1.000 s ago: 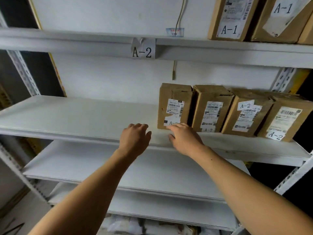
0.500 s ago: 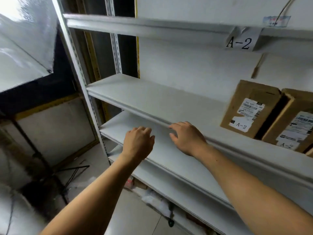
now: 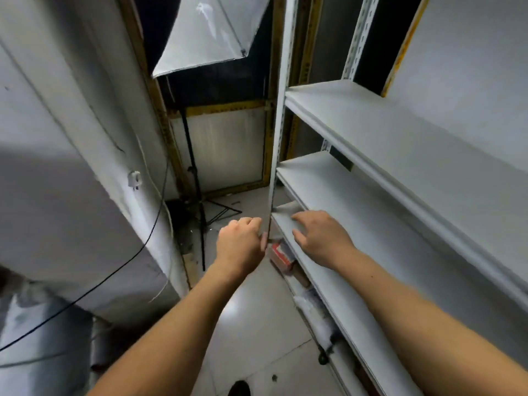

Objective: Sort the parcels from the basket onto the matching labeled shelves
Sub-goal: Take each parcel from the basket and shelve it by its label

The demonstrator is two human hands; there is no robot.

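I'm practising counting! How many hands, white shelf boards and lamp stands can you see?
Bare hands: 2, the left hand and the right hand
White metal shelf boards: 3, top, middle, lower
Black tripod lamp stands: 1
Total: 6

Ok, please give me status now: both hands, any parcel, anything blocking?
Left hand loosely curled, holding nothing. Right hand open, over the shelf. No parcel or basket in view. Light stand on floor ahead.
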